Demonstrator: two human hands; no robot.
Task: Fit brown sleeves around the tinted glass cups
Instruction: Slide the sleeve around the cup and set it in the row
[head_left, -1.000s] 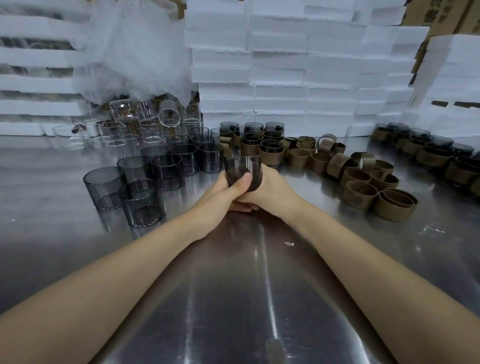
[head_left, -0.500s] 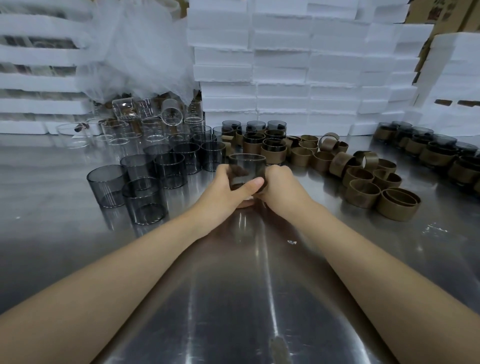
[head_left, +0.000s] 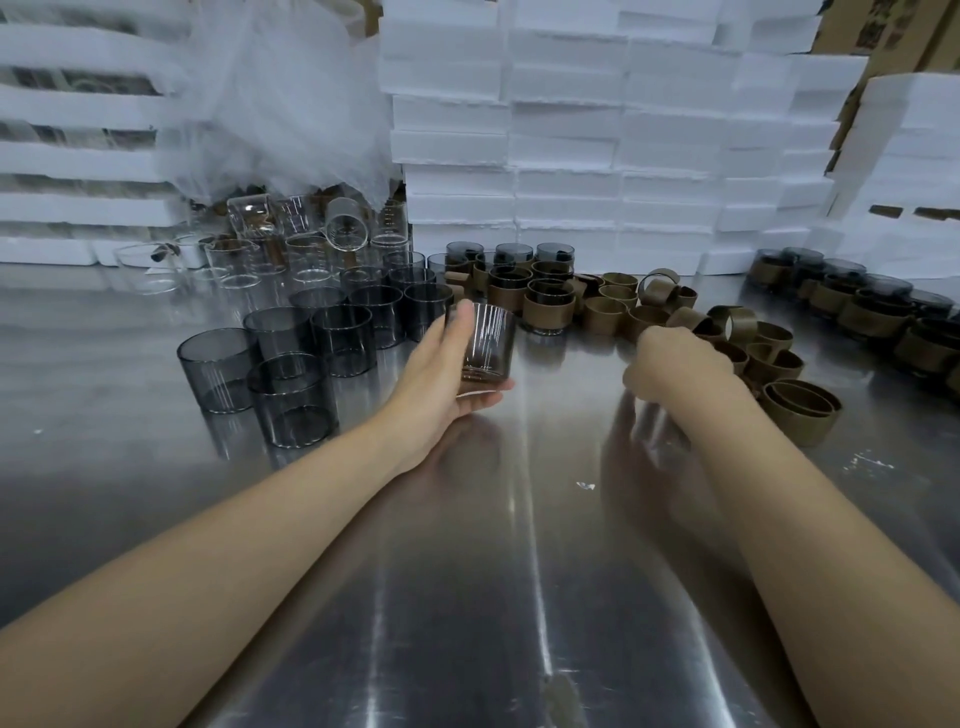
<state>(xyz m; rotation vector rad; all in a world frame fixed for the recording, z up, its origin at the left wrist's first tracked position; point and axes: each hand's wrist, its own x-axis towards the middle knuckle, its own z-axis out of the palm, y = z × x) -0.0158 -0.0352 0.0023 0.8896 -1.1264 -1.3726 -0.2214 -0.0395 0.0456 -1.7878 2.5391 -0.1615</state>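
My left hand (head_left: 441, 374) grips a tinted glass cup (head_left: 487, 345) with no sleeve on it, upright and just above the steel table (head_left: 467, 571). My right hand (head_left: 675, 364) is out to the right at the near edge of the pile of loose brown sleeves (head_left: 800, 410). Its fingers curl away from me and are hidden, so I cannot tell whether they hold a sleeve. Several bare tinted cups (head_left: 291, 364) stand to the left of my left hand. Cups with brown sleeves on them (head_left: 550, 306) stand behind the held cup.
More sleeved cups (head_left: 872, 312) line the far right of the table. Clear glasses (head_left: 249, 260) crowd the back left under a sheet of plastic film (head_left: 291, 104). Stacks of white foam trays (head_left: 571, 130) wall off the back.
Both hands were together on the cup. Now only my left hand keeps it, and my right hand has let go and moved right to the sleeve pile.
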